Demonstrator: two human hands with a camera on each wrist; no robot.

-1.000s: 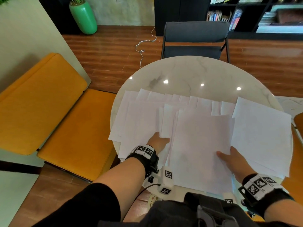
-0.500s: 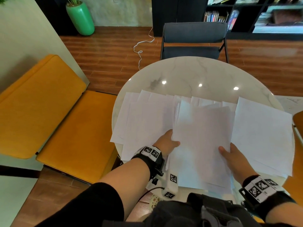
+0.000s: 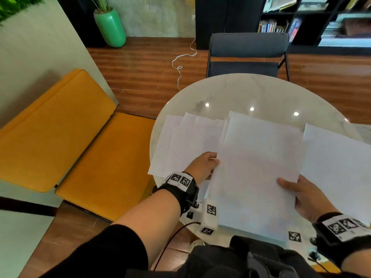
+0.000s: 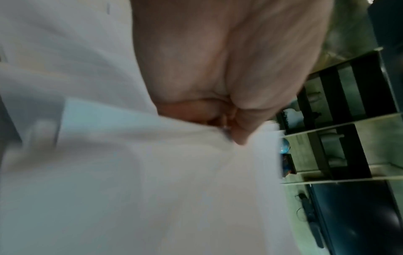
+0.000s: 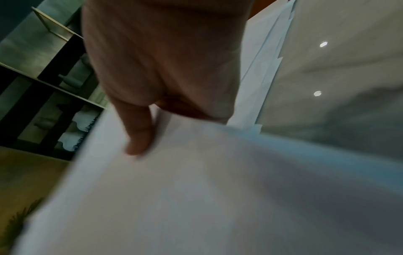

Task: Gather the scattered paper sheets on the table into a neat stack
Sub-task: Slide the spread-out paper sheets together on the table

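On round table (image 3: 261,91), left hand (image 3: 201,166) and right hand (image 3: 305,195) both pinching paper stack (image 3: 255,177).

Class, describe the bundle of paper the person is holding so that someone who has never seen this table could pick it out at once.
Start at the round white marble table in front of the dark chair. White sheets are spread across its near half; take the bundle in the middle. It alone is gripped on both sides, by the left hand and the right hand, and overlaps the loose sheets to its left.

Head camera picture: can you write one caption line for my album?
Two hands, left hand and right hand, grip a bundle of paper sheets over a round marble table.
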